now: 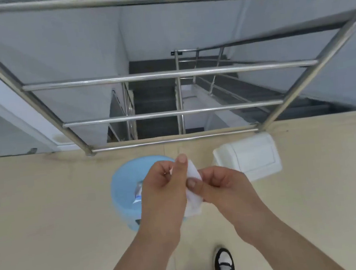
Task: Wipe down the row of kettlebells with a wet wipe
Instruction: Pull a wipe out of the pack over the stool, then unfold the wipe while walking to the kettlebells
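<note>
While no kettlebells are in sight, wiping seems yet to begin: the left hand (166, 181) and right hand (220, 185) each pinch the white wipe (194, 203) between them, apparently unfolding it. Under them stands a blue bin (123, 184), a white box (254, 157) at two o'clock, on beige floor (49, 214); at twelve, a steel railing (166, 75) guards a stairwell (153, 97).

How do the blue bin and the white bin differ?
The blue bin is round; the white bin is boxy. The blue bin is open on top, a packet showing inside; the white bin has a lid. The left hand hides part of the blue bin; the white bin shows nearly whole. Both stand on the floor by the railing.
</note>
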